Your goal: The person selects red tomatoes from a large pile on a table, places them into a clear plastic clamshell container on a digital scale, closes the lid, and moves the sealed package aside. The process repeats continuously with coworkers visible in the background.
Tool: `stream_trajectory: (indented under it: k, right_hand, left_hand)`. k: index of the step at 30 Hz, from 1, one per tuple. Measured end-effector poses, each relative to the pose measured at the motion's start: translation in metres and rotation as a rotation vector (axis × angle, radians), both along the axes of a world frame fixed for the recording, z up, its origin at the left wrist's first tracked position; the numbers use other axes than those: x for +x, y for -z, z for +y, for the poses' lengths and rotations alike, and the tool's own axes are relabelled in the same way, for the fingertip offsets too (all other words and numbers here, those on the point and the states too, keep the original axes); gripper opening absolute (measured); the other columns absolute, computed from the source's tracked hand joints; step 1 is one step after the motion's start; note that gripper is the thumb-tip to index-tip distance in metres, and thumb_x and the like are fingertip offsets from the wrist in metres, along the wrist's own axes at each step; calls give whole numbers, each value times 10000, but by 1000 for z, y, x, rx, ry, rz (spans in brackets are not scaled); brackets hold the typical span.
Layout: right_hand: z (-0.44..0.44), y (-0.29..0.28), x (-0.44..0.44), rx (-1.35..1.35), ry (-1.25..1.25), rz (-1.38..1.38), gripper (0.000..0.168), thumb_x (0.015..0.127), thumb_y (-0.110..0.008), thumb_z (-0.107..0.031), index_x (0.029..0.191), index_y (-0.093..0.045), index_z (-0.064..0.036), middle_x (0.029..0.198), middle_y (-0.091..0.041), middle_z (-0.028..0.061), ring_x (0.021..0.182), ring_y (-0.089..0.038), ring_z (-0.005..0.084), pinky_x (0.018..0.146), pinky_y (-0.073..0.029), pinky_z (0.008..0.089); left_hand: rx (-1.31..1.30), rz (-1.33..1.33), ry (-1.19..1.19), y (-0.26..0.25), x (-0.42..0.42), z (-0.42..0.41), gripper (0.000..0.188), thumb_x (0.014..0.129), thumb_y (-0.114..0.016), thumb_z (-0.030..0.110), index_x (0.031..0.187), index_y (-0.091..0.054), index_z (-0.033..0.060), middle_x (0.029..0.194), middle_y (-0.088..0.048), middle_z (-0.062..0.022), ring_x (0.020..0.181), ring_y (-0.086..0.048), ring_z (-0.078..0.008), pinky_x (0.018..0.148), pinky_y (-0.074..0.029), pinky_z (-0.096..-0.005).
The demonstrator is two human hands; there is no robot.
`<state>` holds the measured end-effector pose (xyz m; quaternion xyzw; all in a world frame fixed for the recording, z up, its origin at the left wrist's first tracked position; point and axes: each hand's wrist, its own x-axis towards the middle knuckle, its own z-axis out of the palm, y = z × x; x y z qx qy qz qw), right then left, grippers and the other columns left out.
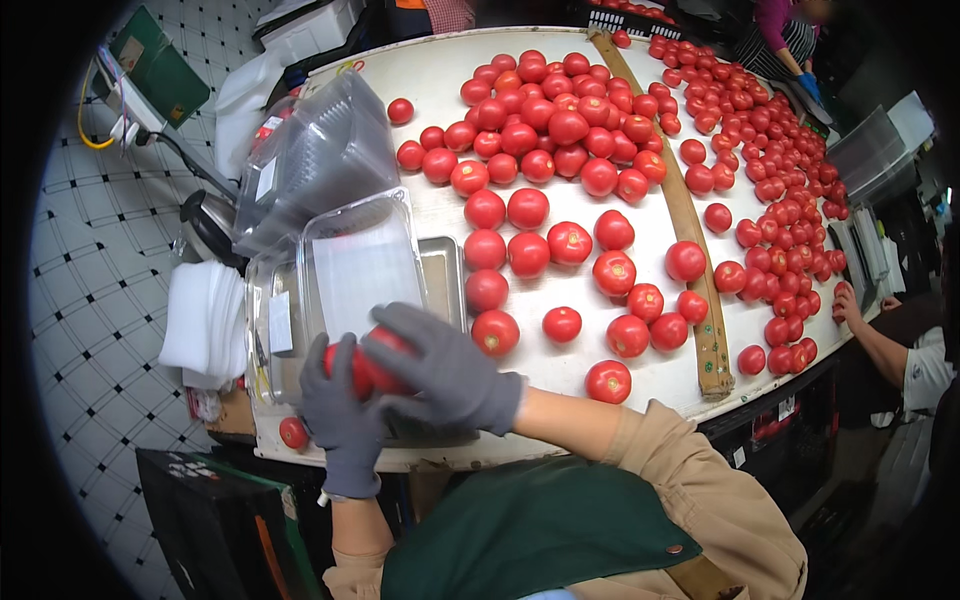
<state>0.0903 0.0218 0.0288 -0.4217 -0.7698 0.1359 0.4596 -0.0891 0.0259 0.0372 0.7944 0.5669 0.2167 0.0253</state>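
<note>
My left hand, in a grey glove, is closed around a red tomato. Touching it on the right, another tomato lies under the curled fingers of my right hand, gloved the same way. Both hands are over the near edge of a clear plastic tray with a white liner. Part of a metal pan shows beneath the tray. Right of it, tomatoes stand in a column on the white table, with a large heap of tomatoes farther back.
Stacked clear containers and white foam sheets are at left. A wooden strip divides the table; many tomatoes lie beyond it. A co-worker's hand holds a tomato at right; another person's blue glove is at far right.
</note>
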Motion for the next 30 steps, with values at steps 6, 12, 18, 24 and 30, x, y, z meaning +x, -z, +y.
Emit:
stream_trajectory:
  k: [6, 12, 18, 24, 30]
  right_hand:
    - [9, 36, 19, 43, -30, -115, 311, 766, -651, -143, 1049, -568, -43, 1076, -564, 137, 999, -561, 314, 819, -487, 396]
    - [8, 92, 98, -587, 555, -42, 345, 849, -589, -260, 1147, -555, -89, 1047, -608, 146, 959, -589, 333, 797, -482, 441]
    - [61, 94, 70, -969, 499, -372, 540, 750, -666, -373, 1122, -437, -55, 1042, -552, 235, 934, -603, 370, 806, -486, 443]
    - [38, 88, 86, -717, 556, -257, 598, 685, -723, -397, 1118, -464, -77, 970, -547, 178, 923, -564, 345, 793, -474, 438]
    - [-59, 31, 141, -1074, -25, 249, 468, 816, -664, -383, 1158, -583, -74, 1136, -599, 134, 1031, -579, 279, 870, -473, 370]
  left_hand:
    - [-25, 72, 34, 21, -13, -6, 373, 810, -616, 126, 1177, -549, 108, 1299, -471, -153, 1186, -450, -353, 981, -307, -565]
    - [-221, -617, 171, 0, 0, -27, 237, 799, -582, -7, 1035, -604, -2, 1052, -628, -157, 999, -588, -297, 897, -447, -378]
    - [-1110, -691, 524, 26, 59, -33, 243, 843, -599, 84, 1076, -634, 25, 1011, -652, -97, 931, -624, -185, 824, -484, -302]
    - [-1663, -849, 344, 59, 83, -39, 370, 930, -562, 215, 1237, -527, 12, 1106, -618, -132, 1016, -599, -212, 861, -496, -332]
    - [-1896, -1467, 155, 53, 101, -43, 725, 824, -645, 417, 1378, -334, 68, 1230, -500, -211, 1048, -576, -363, 854, -516, -433]
